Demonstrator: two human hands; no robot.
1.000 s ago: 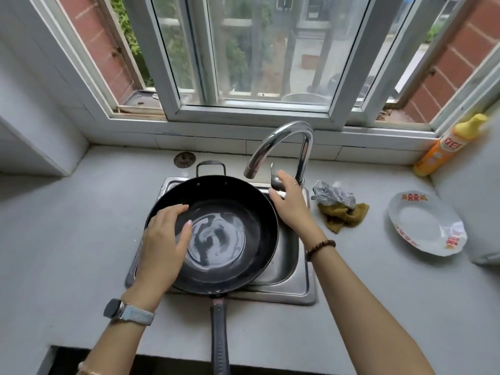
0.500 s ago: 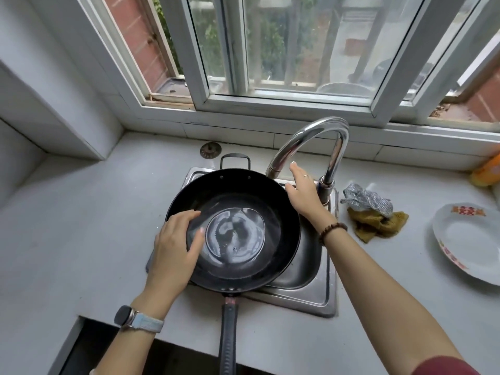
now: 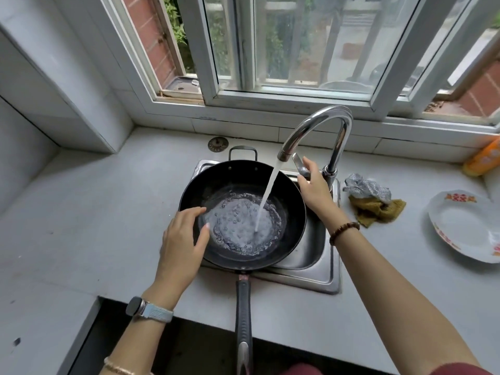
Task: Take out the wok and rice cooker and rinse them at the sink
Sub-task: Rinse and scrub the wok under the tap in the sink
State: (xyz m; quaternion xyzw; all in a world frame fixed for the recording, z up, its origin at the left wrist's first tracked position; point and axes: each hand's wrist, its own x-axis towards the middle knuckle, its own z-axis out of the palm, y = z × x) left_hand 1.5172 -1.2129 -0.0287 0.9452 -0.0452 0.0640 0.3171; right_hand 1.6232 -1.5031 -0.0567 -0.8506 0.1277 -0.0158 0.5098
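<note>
- Head view: the wok (image 3: 293, 220) is sitting across the steel sink (image 3: 311, 277), its long handle pointing back toward the person over the countertop (image 3: 94, 212) edge.
- Water (image 3: 267, 196) is running from the curved faucet (image 3: 319, 123) into the wok and is pooling and bubbling in its bottom.
- The left hand (image 3: 181, 242) is resting on the wok's near-left rim, fingers relaxed and loosely spread and the thumb reaching inside; it is not clamping anything.
- The right hand (image 3: 315, 190) is curling its fingers round the faucet lever (image 3: 297, 162), beside the wok's far-right rim.
- A silver scouring cloth (image 3: 365, 186) is lying on a mustard rag (image 3: 378, 209) just right of the sink.
- A white plate (image 3: 465, 228) is sitting farther right, well apart from the sink.
- An orange bottle (image 3: 484, 159) is lying at the right edge by the sill.
</note>
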